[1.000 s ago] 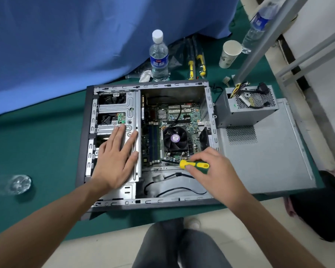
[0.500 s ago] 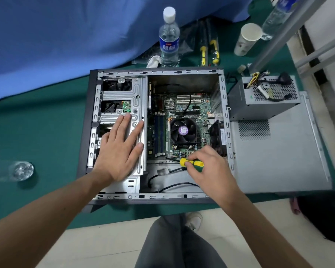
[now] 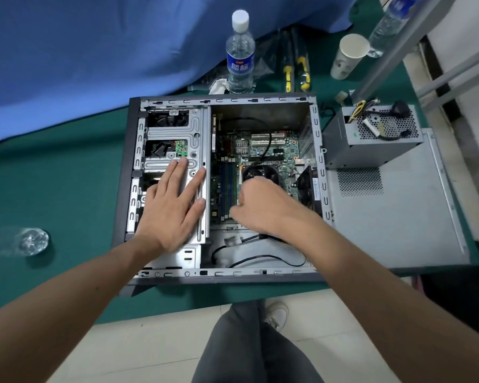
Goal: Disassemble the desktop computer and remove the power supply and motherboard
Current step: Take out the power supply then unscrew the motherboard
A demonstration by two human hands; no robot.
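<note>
The open computer case (image 3: pixel 121 189) lies flat on the green table. Its green motherboard (image 3: pixel 260 150) sits inside, with the black CPU fan (image 3: pixel 268 172) partly covered by my right hand. The grey power supply (image 3: pixel 371 142) stands outside the case on the right, its cables bunched on top. My left hand (image 3: pixel 172 211) rests flat, fingers straight, on the metal drive cage (image 3: pixel 172 131). My right hand (image 3: pixel 263 205) is curled over the motherboard's near edge beside the fan; the screwdriver it gripped a moment ago is hidden under it.
The grey side panel (image 3: pixel 393 217) lies right of the case under the power supply. A water bottle (image 3: pixel 239 56), spare screwdrivers (image 3: pixel 296 67) and a paper cup (image 3: pixel 349 55) stand behind the case. Another bottle (image 3: pixel 25 241) lies at the left. Blue cloth (image 3: pixel 94 51) hangs behind.
My right hand moved up and left from the case's near edge onto the motherboard by the fan, hiding the yellow-green screwdriver handle. My left hand stayed on the drive cage.
</note>
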